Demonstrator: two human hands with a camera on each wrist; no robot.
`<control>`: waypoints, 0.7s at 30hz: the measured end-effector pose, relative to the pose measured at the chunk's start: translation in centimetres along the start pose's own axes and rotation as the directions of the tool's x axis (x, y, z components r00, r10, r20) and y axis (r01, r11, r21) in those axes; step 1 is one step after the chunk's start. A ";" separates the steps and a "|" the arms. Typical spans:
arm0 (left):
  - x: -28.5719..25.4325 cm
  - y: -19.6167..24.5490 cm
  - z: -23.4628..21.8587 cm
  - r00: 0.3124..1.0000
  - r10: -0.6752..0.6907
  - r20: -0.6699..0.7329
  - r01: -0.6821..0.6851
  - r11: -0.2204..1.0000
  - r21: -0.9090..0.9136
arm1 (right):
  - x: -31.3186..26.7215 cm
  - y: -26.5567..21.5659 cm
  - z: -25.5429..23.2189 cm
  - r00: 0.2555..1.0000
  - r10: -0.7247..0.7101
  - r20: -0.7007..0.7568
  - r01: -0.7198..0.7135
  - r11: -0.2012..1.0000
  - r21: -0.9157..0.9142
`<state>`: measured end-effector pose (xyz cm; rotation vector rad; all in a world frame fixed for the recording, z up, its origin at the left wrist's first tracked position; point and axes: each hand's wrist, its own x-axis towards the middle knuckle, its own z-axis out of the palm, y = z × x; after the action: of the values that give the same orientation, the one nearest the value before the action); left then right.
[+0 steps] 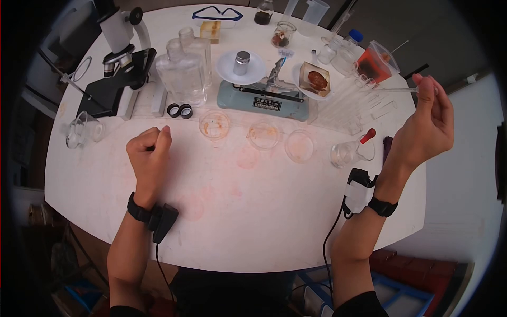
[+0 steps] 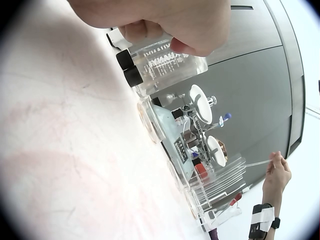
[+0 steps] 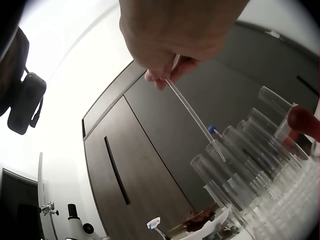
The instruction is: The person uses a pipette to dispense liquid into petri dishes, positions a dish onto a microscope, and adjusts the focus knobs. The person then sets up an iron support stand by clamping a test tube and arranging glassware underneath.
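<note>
My right hand (image 1: pixel 429 124) is raised at the right side of the table. Between its thumb and fingertips it pinches a thin clear rod (image 3: pixel 189 107). In the right wrist view the rod slants down, and its lower end overlaps the mouth of one of several clear test tubes (image 3: pixel 202 172) standing in a rack. The left hand (image 1: pixel 148 156) is curled into a fist over the left part of the table, with nothing visible in it. Two black-capped bottle tops (image 1: pixel 179 110) and clear flat bottles (image 1: pixel 182 74) are beyond that fist.
A blue-grey balance (image 1: pixel 227 100) carries a metal weight (image 1: pixel 241 62) and a block with a brown piece (image 1: pixel 317 80). Petri dishes (image 1: pixel 300 146) line its front. A red-bulbed dropper (image 1: pixel 368 136) leans at a flask (image 1: pixel 343 155). The microscope (image 1: pixel 117 37) stands left, tipped beakers (image 1: pixel 84 128) nearby.
</note>
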<state>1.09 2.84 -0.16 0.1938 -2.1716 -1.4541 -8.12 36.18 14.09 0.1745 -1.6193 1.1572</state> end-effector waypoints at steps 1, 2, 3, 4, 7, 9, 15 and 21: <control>0.0 0.0 0.0 1.000 -0.008 0.000 0.008 1.000 0.001 | 0.1 0.2 0.0 1.000 -0.010 -0.002 0.010 1.000 -0.006; 0.0 0.0 0.0 1.000 -0.008 0.000 0.008 1.000 0.001 | 0.2 0.2 0.0 1.000 -0.024 -0.009 0.024 1.000 -0.010; 0.0 0.0 0.0 1.000 -0.006 0.001 0.006 1.000 0.001 | 0.2 0.2 0.0 1.000 -0.024 -0.008 0.024 1.000 -0.010; 0.0 0.0 0.0 1.000 -0.004 0.001 0.004 1.000 0.000 | 0.2 0.1 0.0 1.000 -0.022 -0.008 0.022 1.000 -0.007; 0.0 0.1 0.1 1.000 -0.014 -0.003 0.014 1.000 -0.010 | 0.2 0.1 0.1 1.000 -0.010 -0.005 0.010 1.000 0.012; 0.0 0.0 0.1 1.000 -0.011 -0.006 0.011 1.000 -0.010 | 0.1 0.3 0.0 1.000 0.001 -0.001 -0.001 1.000 0.030; 0.1 -0.2 0.0 1.000 0.003 0.002 -0.003 1.000 0.007 | 0.1 0.3 0.0 0.999 -0.027 -0.027 0.028 0.999 0.017; 0.0 -0.2 -0.1 1.000 0.004 0.014 -0.004 1.000 0.002 | 0.1 0.4 0.0 0.999 -0.032 -0.013 0.032 0.999 0.009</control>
<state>1.07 2.68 -0.31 0.1799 -2.1837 -1.4551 -8.38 36.46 13.97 0.1975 -1.5947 1.1393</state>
